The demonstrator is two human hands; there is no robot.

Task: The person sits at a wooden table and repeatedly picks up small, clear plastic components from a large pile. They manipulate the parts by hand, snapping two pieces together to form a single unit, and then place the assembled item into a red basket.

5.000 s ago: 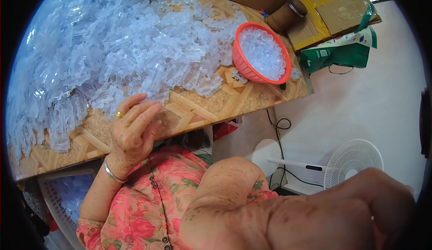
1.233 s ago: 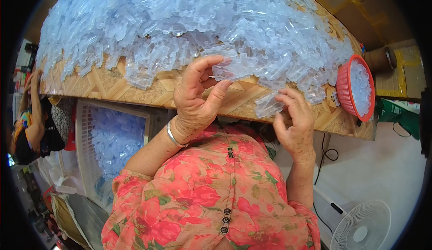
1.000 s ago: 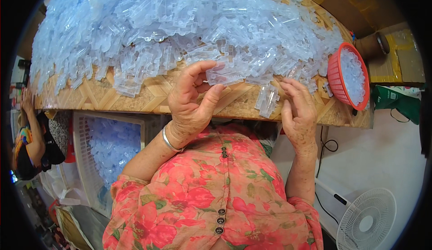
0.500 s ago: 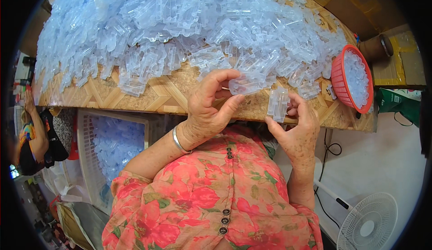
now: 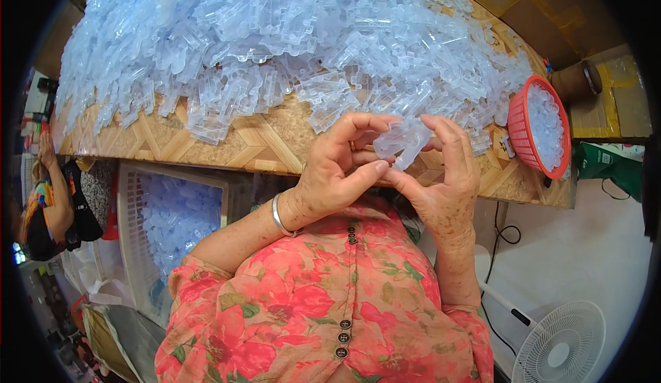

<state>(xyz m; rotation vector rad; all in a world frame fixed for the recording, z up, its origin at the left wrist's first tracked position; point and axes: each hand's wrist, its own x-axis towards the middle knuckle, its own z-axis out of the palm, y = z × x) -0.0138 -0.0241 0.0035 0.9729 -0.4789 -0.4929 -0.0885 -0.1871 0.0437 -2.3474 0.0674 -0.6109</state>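
Note:
Between my two hands, just above the table's front edge, clear plastic pieces [image 5: 403,140] are held together. My left hand [image 5: 336,168] pinches them from the left, thumb and fingers closed. From the right, my right hand [image 5: 449,182] grips them with its thumb low and its index finger over the top. The thumbs nearly meet; where one piece ends and the other begins is hard to make out. Behind my hands spreads a large heap of similar clear plastic parts [image 5: 275,35] on the wood-patterned table [image 5: 258,138].
At the table's right end stands a red basket [image 5: 521,131] with small clear parts. Below the table on the left, a pale plastic crate [image 5: 129,211] holds more. A white fan [image 5: 559,352] is low right. Another person's arm [image 5: 58,207] shows far left. Cardboard boxes [image 5: 551,11] stand back right.
My hands have come together, the left moving right. The rounded piece from my left hand and the flat rectangular one from my right, held apart before, now meet between my fingers.

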